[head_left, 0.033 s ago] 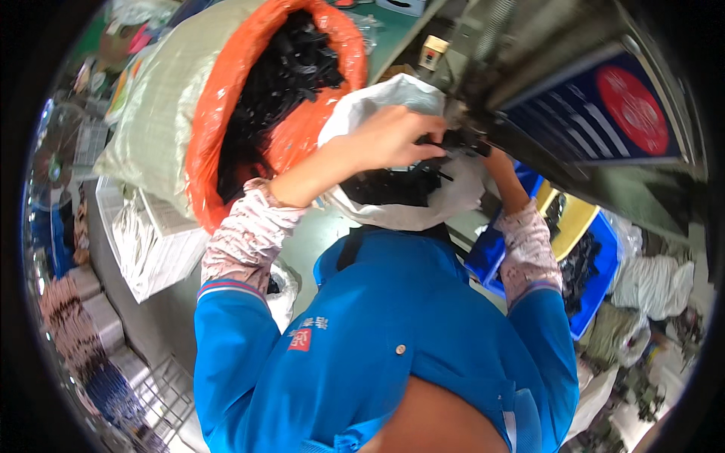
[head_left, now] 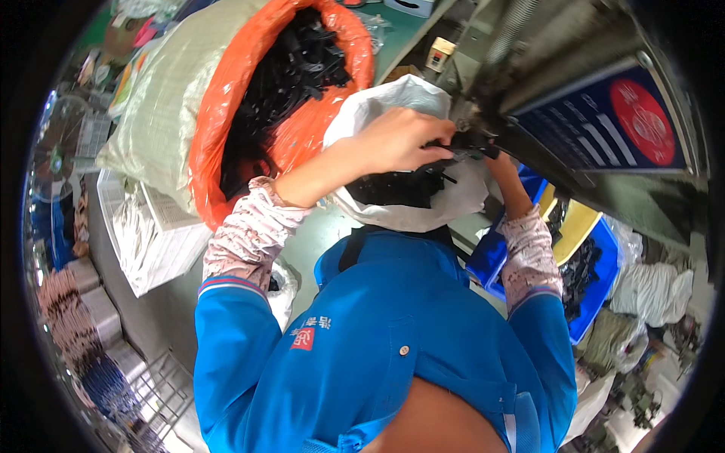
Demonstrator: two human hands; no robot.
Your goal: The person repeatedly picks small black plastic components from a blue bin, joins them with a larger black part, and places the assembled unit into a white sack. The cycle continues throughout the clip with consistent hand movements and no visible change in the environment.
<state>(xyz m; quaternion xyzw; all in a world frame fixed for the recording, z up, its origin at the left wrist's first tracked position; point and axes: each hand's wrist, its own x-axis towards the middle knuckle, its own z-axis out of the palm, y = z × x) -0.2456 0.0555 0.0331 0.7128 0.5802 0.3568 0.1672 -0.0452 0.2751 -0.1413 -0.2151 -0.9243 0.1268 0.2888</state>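
1. The black piece is above the far right part of the white bag, just in front of the machine.
2. The left hand comes to it from the left. Its fingers seem clamped on the left end of the piece, with the thumb on the near side.
3. From these fingers, the piece lies to the right, towards the machine. Its long axis seems to go left to right, but the right end is dark and I cannot tell where it finishes.
4. The right hand is near this right end, mostly hidden by the machine; whether its fingers are apart or together, I cannot tell. The left hand looks nearer.
5. Inside the white bag, below the left hand, there are many black pieces.
6. To the left stands a sack with an orange liner, also with black pieces.
7. To the right are a blue bin and a yellow bin; far behind, the green desk.
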